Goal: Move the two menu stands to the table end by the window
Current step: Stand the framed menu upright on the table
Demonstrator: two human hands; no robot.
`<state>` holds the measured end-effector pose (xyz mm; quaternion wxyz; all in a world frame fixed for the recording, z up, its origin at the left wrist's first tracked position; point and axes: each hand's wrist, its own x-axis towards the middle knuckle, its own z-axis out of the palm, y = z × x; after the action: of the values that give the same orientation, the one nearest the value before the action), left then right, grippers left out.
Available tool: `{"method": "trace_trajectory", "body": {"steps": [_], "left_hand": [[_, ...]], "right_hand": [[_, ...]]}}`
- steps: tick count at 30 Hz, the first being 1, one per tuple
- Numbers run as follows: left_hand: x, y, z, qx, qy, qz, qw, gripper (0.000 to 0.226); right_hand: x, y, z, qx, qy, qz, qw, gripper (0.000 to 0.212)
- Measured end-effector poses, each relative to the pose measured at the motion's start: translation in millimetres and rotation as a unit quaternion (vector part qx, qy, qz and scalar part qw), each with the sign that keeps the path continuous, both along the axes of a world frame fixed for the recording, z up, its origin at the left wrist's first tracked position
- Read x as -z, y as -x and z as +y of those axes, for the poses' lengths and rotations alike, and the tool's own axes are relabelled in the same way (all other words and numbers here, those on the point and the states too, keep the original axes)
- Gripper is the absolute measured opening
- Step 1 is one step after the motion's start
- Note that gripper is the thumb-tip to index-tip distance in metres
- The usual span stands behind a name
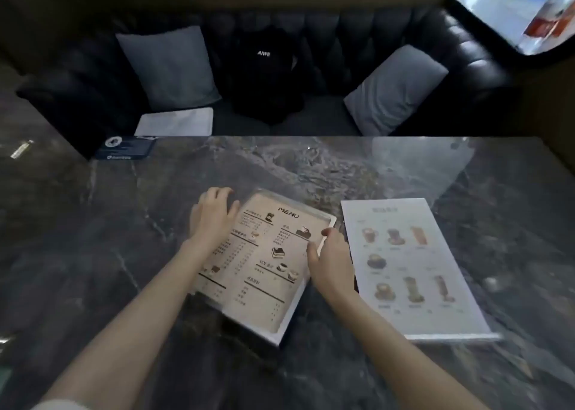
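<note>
A beige menu stand [264, 272] headed "MENU" lies tilted on the dark marble table [93, 238], in a clear acrylic holder. My left hand [213, 215] grips its upper left edge, fingers curled over the top. My right hand [328, 258] grips its right edge, thumb on the face. To the right lies a second menu stand [410, 266], a white sheet with drink pictures in clear acrylic, flat on the table and untouched. The window [516, 8] shows at the top right.
A black leather sofa [357, 36] runs along the table's far side, with two grey cushions [169, 67], a black bag [264, 73] and a white sheet [175, 123]. A dark blue card [126, 149] lies at the table's far left corner.
</note>
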<state>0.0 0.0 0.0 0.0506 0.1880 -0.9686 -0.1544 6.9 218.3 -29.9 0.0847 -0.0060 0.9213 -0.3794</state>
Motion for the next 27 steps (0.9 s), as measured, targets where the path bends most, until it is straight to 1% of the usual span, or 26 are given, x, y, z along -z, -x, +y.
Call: {"method": "trace_trajectory", "body": {"steps": [3,5,7,9,10,12,13,16,20,21,24,27], "left_hand": [[15,-4,-7,-0.022,0.025,-0.078,0.996,0.051],[24,-9,-10,-0.038,0.016,-0.116,0.992,0.054],[34,-14,-12,-0.054,0.013,-0.141,0.989,0.054],[37,-17,-16,-0.076,0.01,-0.173,0.982,0.053],[39,-18,-18,-0.085,0.005,-0.193,0.978,0.054],[38,-18,-22,-0.091,-0.039,-0.211,0.972,0.05],[38,-17,-24,-0.09,-0.072,-0.212,0.971,0.046],[36,-15,-28,-0.088,-0.147,-0.198,0.965,0.035],[34,-12,-34,-0.127,-0.267,-0.165,0.941,0.036],[33,-13,-34,-0.128,-0.279,-0.16,0.938,0.036],[33,-15,-32,-0.122,-0.275,-0.156,0.941,0.035],[30,-18,-34,-0.131,-0.313,-0.148,0.929,0.033]], "right_hand": [[17,-3,-1,0.017,0.006,-0.017,1.0,0.042],[25,-6,-1,0.029,0.059,-0.059,0.996,0.041],[33,-6,-1,0.06,0.134,-0.114,0.983,0.045],[35,-4,-2,0.103,0.201,-0.194,0.955,0.046],[37,-3,-2,0.119,0.242,-0.237,0.933,0.041],[39,-3,-3,0.128,0.311,-0.304,0.891,0.028],[38,-2,-2,0.123,0.327,-0.319,0.881,0.024],[36,4,0,0.107,0.331,-0.333,0.876,0.021],[33,10,0,0.089,0.301,-0.341,0.886,0.021],[33,10,0,0.085,0.295,-0.342,0.888,0.02],[31,10,1,0.076,0.29,-0.341,0.891,0.013],[26,9,1,0.067,0.297,-0.333,0.892,0.008]]}}
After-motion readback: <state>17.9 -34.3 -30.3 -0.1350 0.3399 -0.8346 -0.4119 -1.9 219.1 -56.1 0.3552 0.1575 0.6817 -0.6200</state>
